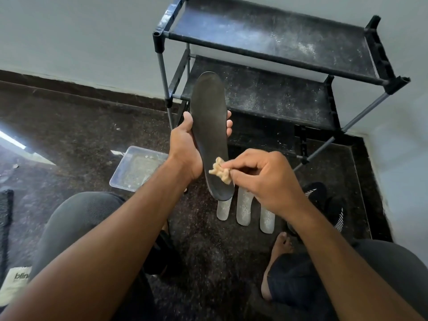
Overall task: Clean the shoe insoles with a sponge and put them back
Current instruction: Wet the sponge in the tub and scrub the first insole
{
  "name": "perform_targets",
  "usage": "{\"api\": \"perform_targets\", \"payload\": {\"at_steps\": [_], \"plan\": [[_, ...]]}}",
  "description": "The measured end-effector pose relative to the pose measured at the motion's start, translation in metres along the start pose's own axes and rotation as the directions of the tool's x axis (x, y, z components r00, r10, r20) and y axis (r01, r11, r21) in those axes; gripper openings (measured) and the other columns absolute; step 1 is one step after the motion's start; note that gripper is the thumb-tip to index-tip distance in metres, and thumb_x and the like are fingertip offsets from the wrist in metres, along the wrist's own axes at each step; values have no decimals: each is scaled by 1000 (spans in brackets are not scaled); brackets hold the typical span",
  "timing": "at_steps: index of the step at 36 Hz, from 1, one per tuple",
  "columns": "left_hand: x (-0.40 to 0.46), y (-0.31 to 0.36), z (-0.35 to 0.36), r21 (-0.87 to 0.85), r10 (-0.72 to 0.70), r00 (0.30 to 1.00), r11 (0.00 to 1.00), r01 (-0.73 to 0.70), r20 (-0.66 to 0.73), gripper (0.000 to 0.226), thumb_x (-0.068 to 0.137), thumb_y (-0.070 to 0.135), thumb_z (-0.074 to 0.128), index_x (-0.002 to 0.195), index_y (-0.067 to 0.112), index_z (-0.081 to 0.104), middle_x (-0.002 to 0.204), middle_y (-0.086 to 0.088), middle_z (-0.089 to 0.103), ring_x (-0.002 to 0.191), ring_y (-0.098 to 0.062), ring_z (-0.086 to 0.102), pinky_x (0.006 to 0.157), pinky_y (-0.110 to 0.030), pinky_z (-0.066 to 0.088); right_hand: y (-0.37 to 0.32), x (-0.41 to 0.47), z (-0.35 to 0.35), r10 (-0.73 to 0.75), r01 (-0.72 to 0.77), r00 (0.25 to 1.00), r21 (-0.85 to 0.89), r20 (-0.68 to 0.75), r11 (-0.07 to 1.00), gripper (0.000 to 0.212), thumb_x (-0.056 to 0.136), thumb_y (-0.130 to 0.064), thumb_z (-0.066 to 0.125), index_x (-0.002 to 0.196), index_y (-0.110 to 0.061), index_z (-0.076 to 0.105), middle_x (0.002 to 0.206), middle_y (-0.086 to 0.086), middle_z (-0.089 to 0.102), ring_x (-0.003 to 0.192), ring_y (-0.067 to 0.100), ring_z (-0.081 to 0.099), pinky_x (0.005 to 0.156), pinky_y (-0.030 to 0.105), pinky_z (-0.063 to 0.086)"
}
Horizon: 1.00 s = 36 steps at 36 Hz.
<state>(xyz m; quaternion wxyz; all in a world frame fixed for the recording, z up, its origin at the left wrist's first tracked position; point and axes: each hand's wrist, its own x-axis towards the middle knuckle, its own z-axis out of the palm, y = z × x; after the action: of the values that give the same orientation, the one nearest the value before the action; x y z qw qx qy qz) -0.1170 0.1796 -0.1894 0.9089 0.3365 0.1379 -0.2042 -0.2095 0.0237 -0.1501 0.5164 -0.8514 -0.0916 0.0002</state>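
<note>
In the middle of the frame the left hand point(185, 149) wraps its fingers round a dark insole point(209, 126) — held up. The right hand point(266, 179) pinches a tan sponge point(220, 172) against its lower end — three grey insoles point(244, 210) lie below.

- Insole point(209, 126) in my left grip point(185, 149), before the shoe rack point(273, 66).
- Sponge point(220, 170) in my right grip point(266, 179), touching insole's near end.
- Tray point(136, 170) on floor, left.
- Three insoles point(244, 212) on floor beneath.
</note>
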Motion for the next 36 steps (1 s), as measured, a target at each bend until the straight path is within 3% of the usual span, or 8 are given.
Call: {"api": "perform_targets", "payload": {"at_steps": [2,7,10,16,21,24,32,36], "plan": [[1,-1,0,-10,-2,1000,1000,2,1,79,110,56,19,137,-7,59,133,-22,67,105,-29,67,100,-39,52,4,2,7,-16,14,1000,-77,-22,997,16,86,-13,77,101,-16,81,91,-8,74,82,9,69,72,30,57],[3,1,-1,-46,18,1000,999,-19,-5,78,110,54,21,136,-7,60,136,-25,65,109,-33,67,101,-41,53,13,-1,17,53,46,958,-333,281,942,15,90,-18,73,102,-15,81,90,-6,67,75,6,61,65,22,50],[3,2,-2,-56,26,1000,998,-26,-1,78,109,55,21,138,-8,58,137,-26,63,110,-34,66,101,-42,53,17,-1,7,77,22,975,-435,210,900,14,91,-20,70,97,-14,82,86,-6,64,70,5,59,64,29,53],[2,0,0,-42,14,1000,999,-14,11,79,110,55,20,137,-8,59,135,-25,65,107,-32,67,102,-41,52,5,1,6,-152,126,984,-249,-88,960,11,87,-8,74,94,-13,81,84,-4,67,69,7,61,59,15,44],[1,2,-1,-55,20,1000,998,-20,-2,76,110,54,21,135,-7,61,134,-25,66,110,-33,67,107,-42,51,12,-2,24,-35,112,973,-332,228,937,16,93,-18,70,104,-14,80,88,-6,62,75,6,59,64,23,48],[0,3,-2,-61,28,1000,998,-29,-12,75,110,53,22,135,-6,61,134,-25,66,111,-34,67,104,-42,53,21,-1,19,83,65,959,-493,272,868,18,94,-22,68,103,-15,81,85,-11,55,73,1,52,62,20,44],[2,0,0,-68,-3,1000,998,3,-12,78,109,55,23,135,-7,61,133,-24,66,104,-32,69,100,-40,53,4,1,12,-199,157,970,-266,-140,951,14,87,-6,74,98,-10,81,83,-2,66,67,5,58,59,10,40],[1,3,0,-74,15,1000,997,-16,-16,76,110,54,22,135,-7,61,134,-24,66,108,-32,68,102,-40,54,8,-2,28,-110,140,985,-248,132,959,15,89,-15,73,103,-14,80,87,-4,65,74,7,61,63,16,46]]}}
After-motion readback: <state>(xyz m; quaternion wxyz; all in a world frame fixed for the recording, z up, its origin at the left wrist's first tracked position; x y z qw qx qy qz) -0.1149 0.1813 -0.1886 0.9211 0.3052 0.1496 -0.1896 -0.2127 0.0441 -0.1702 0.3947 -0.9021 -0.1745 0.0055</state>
